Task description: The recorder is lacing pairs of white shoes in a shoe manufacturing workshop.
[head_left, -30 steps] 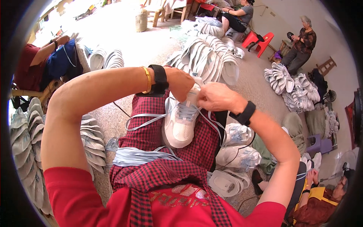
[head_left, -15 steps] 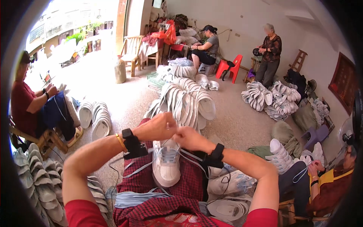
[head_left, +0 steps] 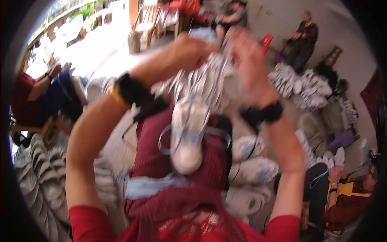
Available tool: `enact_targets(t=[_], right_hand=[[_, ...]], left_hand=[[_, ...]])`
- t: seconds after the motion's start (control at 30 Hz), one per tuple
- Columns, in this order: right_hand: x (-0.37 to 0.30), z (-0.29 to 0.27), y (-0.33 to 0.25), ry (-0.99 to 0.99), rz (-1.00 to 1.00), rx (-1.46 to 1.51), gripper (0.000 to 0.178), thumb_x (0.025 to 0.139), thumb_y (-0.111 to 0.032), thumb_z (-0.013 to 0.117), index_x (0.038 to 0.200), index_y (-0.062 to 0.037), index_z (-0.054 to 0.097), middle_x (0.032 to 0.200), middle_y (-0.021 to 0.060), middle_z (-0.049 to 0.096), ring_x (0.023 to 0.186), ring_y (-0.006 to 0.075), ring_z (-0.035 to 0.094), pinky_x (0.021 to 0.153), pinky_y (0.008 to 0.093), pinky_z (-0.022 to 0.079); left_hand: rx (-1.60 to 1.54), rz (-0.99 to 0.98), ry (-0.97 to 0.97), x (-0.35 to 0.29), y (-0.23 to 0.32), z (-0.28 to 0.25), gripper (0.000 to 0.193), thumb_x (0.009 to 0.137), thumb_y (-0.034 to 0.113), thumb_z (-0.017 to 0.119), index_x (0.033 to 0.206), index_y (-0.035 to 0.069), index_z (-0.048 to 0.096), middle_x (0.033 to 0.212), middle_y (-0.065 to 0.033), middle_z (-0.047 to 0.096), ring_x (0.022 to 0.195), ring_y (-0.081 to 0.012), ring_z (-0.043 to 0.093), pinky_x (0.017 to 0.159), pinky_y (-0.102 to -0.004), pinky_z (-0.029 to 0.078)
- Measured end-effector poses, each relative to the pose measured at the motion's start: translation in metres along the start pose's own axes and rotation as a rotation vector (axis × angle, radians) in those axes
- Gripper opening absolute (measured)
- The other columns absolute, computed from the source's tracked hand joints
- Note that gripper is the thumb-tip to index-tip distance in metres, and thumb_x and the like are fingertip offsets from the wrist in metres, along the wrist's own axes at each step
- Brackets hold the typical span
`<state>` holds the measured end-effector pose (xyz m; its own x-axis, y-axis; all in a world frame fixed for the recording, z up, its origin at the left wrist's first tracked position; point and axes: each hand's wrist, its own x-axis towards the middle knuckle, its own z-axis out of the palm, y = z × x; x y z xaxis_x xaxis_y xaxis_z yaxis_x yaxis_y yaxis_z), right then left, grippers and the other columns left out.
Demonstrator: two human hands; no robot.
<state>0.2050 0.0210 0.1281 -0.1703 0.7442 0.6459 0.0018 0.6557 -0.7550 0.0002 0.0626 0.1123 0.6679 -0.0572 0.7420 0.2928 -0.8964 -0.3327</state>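
A white sneaker (head_left: 187,151) lies on my lap, its toe toward me. A pale blue-grey shoelace (head_left: 215,90) runs taut from it up to my right hand (head_left: 245,54), whose fingers are closed on it. My left hand (head_left: 193,50) is raised beside it at about the same height, blurred and closed; what it grips is hidden. Loose loops of lace hang at both sides of the shoe. A bundle of light blue laces (head_left: 151,186) lies on the checked red apron (head_left: 157,141) near my waist.
Stacked white shoe pieces (head_left: 40,177) stand at my left, with more shoes (head_left: 256,169) at my right. Beyond my lap is another shoe pile (head_left: 171,86). People sit at the left (head_left: 38,90) and lower right (head_left: 348,193); two more are farther back.
Both hands have gone up and away from the shoe, the right one drawing a lace taut. They are farther apart. The view has tilted downward and is blurred.
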Motion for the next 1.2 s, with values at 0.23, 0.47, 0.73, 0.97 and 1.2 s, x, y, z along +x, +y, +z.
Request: enact_targets(t=[0.23, 0.47, 0.73, 0.97, 1.2], right_hand=[[-0.002, 0.005, 0.004, -0.079, -0.022, -0.071, 0.027, 0.100, -0.027, 0.057, 0.082, -0.0072, 0.063, 0.065, -0.0059, 0.050, 0.056, 0.0021, 0.042, 0.053, 0.0228, 0.037], [-0.089, 0.002, 0.032, -0.219, 0.169, -0.340, 0.029, 0.103, -0.029, 0.055, 0.102, -0.0048, 0.071, 0.064, -0.0052, 0.055, 0.056, 0.0037, 0.046, 0.052, 0.0228, 0.036], [-0.105, -0.027, 0.062, -0.080, 0.374, -0.013, 0.033, 0.104, -0.032, 0.051, 0.093, -0.0041, 0.066, 0.063, -0.0029, 0.054, 0.051, 0.0046, 0.044, 0.046, 0.0220, 0.032], [-0.156, -0.124, 0.120, 0.370, 0.559, 0.206, 0.033, 0.104, -0.033, 0.052, 0.097, -0.0050, 0.067, 0.066, -0.0034, 0.056, 0.051, 0.0036, 0.044, 0.045, 0.0199, 0.028], [-0.185, -0.153, 0.142, 0.493, 0.685, 0.034, 0.031, 0.102, -0.035, 0.054, 0.098, -0.0065, 0.067, 0.067, -0.0034, 0.058, 0.051, 0.0041, 0.046, 0.043, 0.0202, 0.029]], left_hand=[[-0.933, -1.019, -0.187, 0.025, 0.040, -0.008, 0.028, 0.103, 0.030, 0.056, 0.108, 0.006, 0.070, 0.067, 0.0092, 0.042, 0.055, 0.0000, 0.035, 0.046, -0.0191, 0.025], [-0.973, -1.012, 0.110, 0.036, 0.054, -0.014, 0.027, 0.104, 0.018, 0.048, 0.107, -0.003, 0.066, 0.072, 0.0066, 0.042, 0.057, -0.0006, 0.034, 0.048, -0.0187, 0.027], [-0.168, -0.814, 0.010, -0.059, -0.004, -0.037, 0.047, 0.091, -0.009, 0.047, 0.136, 0.000, 0.056, 0.114, -0.0075, 0.067, 0.070, -0.0038, 0.048, 0.057, -0.0181, 0.041], [-0.939, -1.720, 0.692, -0.238, 0.008, -0.048, 0.039, 0.105, 0.024, 0.048, 0.133, -0.002, 0.052, 0.094, -0.0105, 0.069, 0.056, -0.0049, 0.040, 0.046, -0.0189, 0.031], [-0.927, -1.791, 0.743, -0.310, 0.020, -0.026, 0.037, 0.108, 0.026, 0.043, 0.133, -0.001, 0.050, 0.106, -0.0145, 0.072, 0.062, -0.0075, 0.054, 0.050, -0.0178, 0.040]])
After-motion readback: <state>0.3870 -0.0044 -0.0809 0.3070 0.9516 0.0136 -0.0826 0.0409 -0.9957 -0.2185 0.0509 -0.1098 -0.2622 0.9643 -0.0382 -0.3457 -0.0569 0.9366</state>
